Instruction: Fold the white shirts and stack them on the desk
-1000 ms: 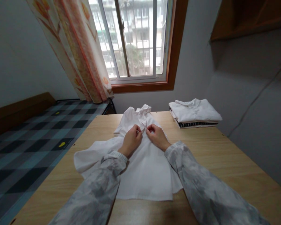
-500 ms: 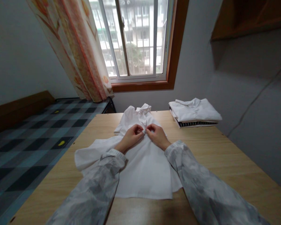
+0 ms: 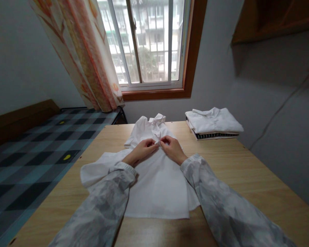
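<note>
A white shirt (image 3: 159, 192) lies spread on the wooden table (image 3: 229, 171), its collar toward the window and its hem toward me. One sleeve sticks out to the left. My left hand (image 3: 144, 150) pinches the front edge of the shirt at chest height, fingers bent together. Close beside it, nearly fingertip to fingertip, my right hand (image 3: 172, 149) pinches the same front opening from the right. Whatever small part of the placket sits between the fingertips is too small to make out.
Folded clothes (image 3: 213, 123), white on top with a dark striped layer below, are stacked at the table's far right. A bed with a checked sheet (image 3: 41, 154) adjoins on the left. Behind are a curtain (image 3: 90, 55) and a window (image 3: 149, 44); a wooden shelf (image 3: 278, 24) hangs upper right.
My left hand has turned flatter and its fingers have straightened somewhat at the shirt front. The right hand stays almost in place, still pinching. The shirt has barely shifted.
</note>
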`<act>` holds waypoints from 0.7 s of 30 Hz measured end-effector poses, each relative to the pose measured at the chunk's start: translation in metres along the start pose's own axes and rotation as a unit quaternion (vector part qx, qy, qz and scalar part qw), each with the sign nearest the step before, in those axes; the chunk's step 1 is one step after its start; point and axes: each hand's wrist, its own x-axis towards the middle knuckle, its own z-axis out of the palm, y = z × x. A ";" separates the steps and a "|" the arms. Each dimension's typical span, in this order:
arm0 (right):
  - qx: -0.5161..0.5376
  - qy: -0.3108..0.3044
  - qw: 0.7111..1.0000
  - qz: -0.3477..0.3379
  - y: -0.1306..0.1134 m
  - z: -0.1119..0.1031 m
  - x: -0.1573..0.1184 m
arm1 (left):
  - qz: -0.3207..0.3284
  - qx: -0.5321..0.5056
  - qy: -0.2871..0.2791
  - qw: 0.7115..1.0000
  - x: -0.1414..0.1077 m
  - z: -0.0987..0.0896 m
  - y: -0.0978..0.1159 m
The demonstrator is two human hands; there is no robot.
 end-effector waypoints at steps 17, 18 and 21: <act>0.025 0.030 0.998 -0.051 -0.002 0.000 0.000 | 0.045 0.025 0.058 0.997 -0.005 0.013 0.004; 0.018 0.030 0.997 -0.062 -0.003 0.000 -0.001 | 0.051 0.031 0.066 0.996 -0.006 0.015 0.006; 0.002 0.013 0.997 -0.076 -0.003 0.001 -0.002 | 0.061 0.024 0.080 0.995 -0.007 0.017 0.008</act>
